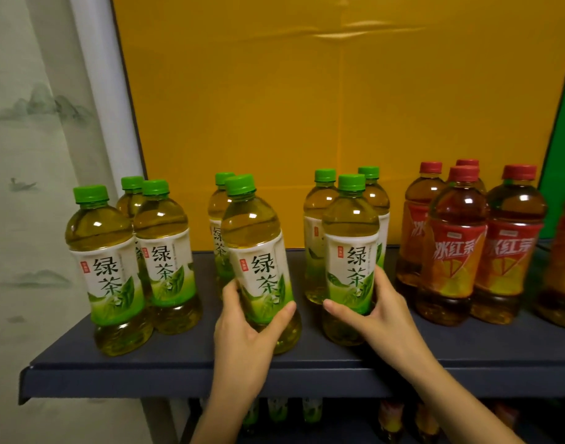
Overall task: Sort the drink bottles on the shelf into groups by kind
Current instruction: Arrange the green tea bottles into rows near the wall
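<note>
- Two green tea bottles are in hand near the shelf's [178, 376] front edge. The left hand [242, 322] has fingers and thumb curled round the centre green tea bottle [258, 251]. The right hand [380, 312] is wrapped likewise round the right-of-centre green tea bottle [350, 251].
- Both held bottles stand close to the front edge, so a careless outward slide could drop one.
- Rear green tea bottles [316, 219] stand just behind. A backward push could topple them.
- The iced red tea bottles [451, 251] stand just beside the right hand, toward the shelf's right end. A sideways sweep could strike them.
- Both grips sit low on slick labels, so a quick lift could let a full bottle slip.
</note>
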`<state>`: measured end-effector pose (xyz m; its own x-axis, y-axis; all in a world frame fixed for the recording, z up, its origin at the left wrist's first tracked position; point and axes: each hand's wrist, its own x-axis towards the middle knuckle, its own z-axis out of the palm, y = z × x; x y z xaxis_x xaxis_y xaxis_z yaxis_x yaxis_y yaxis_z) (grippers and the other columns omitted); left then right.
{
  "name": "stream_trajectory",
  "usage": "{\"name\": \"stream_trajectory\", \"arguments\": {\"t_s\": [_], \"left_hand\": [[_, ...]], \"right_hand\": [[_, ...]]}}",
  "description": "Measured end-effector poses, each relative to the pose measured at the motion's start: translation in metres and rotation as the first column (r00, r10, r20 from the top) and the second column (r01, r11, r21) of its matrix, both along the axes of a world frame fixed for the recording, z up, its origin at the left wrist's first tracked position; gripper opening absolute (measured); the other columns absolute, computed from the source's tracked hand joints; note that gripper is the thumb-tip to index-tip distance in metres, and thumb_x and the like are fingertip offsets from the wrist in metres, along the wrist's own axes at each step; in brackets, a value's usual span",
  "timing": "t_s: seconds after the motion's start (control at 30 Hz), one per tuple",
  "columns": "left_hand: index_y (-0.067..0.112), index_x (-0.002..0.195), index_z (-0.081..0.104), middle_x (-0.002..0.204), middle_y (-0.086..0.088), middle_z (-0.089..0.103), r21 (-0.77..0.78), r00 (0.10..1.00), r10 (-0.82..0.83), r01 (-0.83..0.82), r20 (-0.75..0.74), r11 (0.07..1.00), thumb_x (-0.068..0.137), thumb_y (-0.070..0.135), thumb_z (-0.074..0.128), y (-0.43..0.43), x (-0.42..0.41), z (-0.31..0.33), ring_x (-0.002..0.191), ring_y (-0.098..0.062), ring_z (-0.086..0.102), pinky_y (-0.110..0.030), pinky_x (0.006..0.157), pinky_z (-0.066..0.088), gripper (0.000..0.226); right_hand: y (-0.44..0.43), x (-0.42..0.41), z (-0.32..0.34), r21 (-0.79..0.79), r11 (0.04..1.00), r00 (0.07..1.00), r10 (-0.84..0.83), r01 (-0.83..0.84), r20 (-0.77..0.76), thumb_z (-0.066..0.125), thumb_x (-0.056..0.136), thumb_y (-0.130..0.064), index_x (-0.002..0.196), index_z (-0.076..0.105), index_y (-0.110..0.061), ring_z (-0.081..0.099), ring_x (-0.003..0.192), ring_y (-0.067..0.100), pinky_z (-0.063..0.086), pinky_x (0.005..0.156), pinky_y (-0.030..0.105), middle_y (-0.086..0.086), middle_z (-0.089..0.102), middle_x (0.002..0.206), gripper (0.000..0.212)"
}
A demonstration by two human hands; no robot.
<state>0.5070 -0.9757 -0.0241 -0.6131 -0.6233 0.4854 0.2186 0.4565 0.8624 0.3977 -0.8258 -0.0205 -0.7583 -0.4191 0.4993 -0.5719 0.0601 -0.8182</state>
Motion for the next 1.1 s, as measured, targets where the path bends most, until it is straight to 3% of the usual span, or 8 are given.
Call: {"name": "stream_trajectory", "arguments": {"t_s": [0.13, 0.2, 0.47, 0.6, 0.7, 0.83, 0.97, 1.1], "left_hand": [[0.041, 0.107, 0.042, 0.115, 0.013, 0.06, -0.048, 0.994, -0.102, 0.103, 0.031, 0.993, 0.067, 0.032, 0.078, 0.016, -0.014, 0.002, 0.107, -0.007, 0.058, -0.034, 0.092, 0.051, 0.055], [0.043, 0.106, 0.041, 0.115, 0.013, 0.06, -0.08, 0.99, -0.131, 0.134, 0.045, 0.988, 0.066, 0.035, 0.078, 0.022, -0.021, 0.001, 0.107, -0.007, 0.058, -0.034, 0.092, 0.051, 0.054], [0.035, 0.114, 0.04, 0.116, 0.011, 0.059, -0.149, 0.984, -0.171, 0.176, 0.046, 0.973, 0.068, 0.033, 0.078, 0.042, -0.045, -0.002, 0.108, -0.007, 0.056, -0.022, 0.088, 0.047, 0.06], [0.028, 0.122, 0.039, 0.12, 0.01, 0.055, -0.173, 0.983, -0.173, 0.182, 0.066, 0.968, 0.072, 0.034, 0.074, 0.047, -0.054, -0.004, 0.11, -0.005, 0.051, -0.018, 0.086, 0.041, 0.062], [0.018, 0.134, 0.03, 0.128, 0.007, 0.046, -0.233, 0.98, -0.17, 0.19, 0.103, 0.954, 0.079, 0.035, 0.067, 0.05, -0.058, -0.006, 0.118, -0.005, 0.043, -0.017, 0.092, 0.037, 0.068], [0.015, 0.138, 0.02, 0.134, 0.006, 0.04, -0.244, 0.972, -0.179, 0.212, 0.15, 0.946, 0.084, 0.037, 0.06, 0.052, -0.06, -0.007, 0.121, -0.001, 0.037, -0.003, 0.091, 0.031, 0.071], [0.022, 0.139, 0.018, 0.135, 0.01, 0.039, -0.219, 0.97, -0.189, 0.219, 0.151, 0.951, 0.082, 0.04, 0.061, 0.052, -0.06, -0.005, 0.123, 0.0, 0.037, -0.017, 0.1, 0.036, 0.073], [0.034, 0.133, 0.026, 0.132, 0.017, 0.042, -0.169, 0.977, -0.16, 0.183, 0.144, 0.968, 0.076, 0.062, 0.055, 0.047, -0.05, -0.003, 0.122, 0.006, 0.038, -0.021, 0.104, 0.037, 0.069]], "right_hand": [[0.021, -0.005, 0.003, -0.022, 0.999, 0.999, -0.034, 0.034, 0.004, 0.076, 0.062, -0.037, 0.124, 0.048, -0.028, 0.058, 0.106, -0.006, 0.05, 0.089, 0.018, -0.017, 0.063, 0.115, 0.069], [0.029, -0.006, 0.004, -0.019, 0.999, 0.999, -0.039, 0.039, -0.001, 0.075, 0.062, -0.038, 0.124, 0.047, -0.028, 0.058, 0.106, -0.006, 0.05, 0.088, 0.017, -0.017, 0.063, 0.115, 0.069], [0.043, -0.013, 0.002, 0.034, 0.998, 0.995, -0.048, 0.051, -0.082, 0.07, 0.068, -0.042, 0.121, 0.044, -0.041, 0.051, 0.117, -0.005, 0.045, 0.095, 0.018, -0.018, 0.055, 0.125, 0.059], [0.044, -0.017, -0.003, 0.045, 0.998, 0.996, -0.028, 0.032, -0.088, 0.068, 0.07, -0.043, 0.13, 0.039, -0.036, 0.046, 0.12, -0.007, 0.042, 0.097, 0.013, -0.019, 0.05, 0.13, 0.067], [0.043, -0.021, -0.004, 0.069, 0.998, 0.998, 0.01, -0.006, -0.059, 0.065, 0.072, -0.045, 0.133, 0.033, -0.036, 0.042, 0.123, -0.007, 0.039, 0.096, 0.008, -0.019, 0.045, 0.133, 0.069], [0.042, -0.024, -0.004, 0.075, 0.997, 0.999, 0.034, -0.032, -0.033, 0.063, 0.071, -0.048, 0.131, 0.03, -0.039, 0.039, 0.124, -0.009, 0.038, 0.096, 0.009, -0.02, 0.042, 0.134, 0.069], [0.044, -0.023, -0.004, 0.047, 0.999, 0.997, -0.004, 0.008, -0.076, 0.066, 0.069, -0.047, 0.134, 0.033, -0.035, 0.041, 0.123, -0.007, 0.039, 0.1, 0.019, -0.022, 0.044, 0.132, 0.074], [0.048, -0.017, -0.003, 0.015, 0.999, 0.992, -0.035, 0.037, -0.122, 0.068, 0.063, -0.047, 0.136, 0.026, -0.041, 0.034, 0.123, -0.016, 0.033, 0.096, 0.008, -0.032, 0.035, 0.132, 0.085]]}}
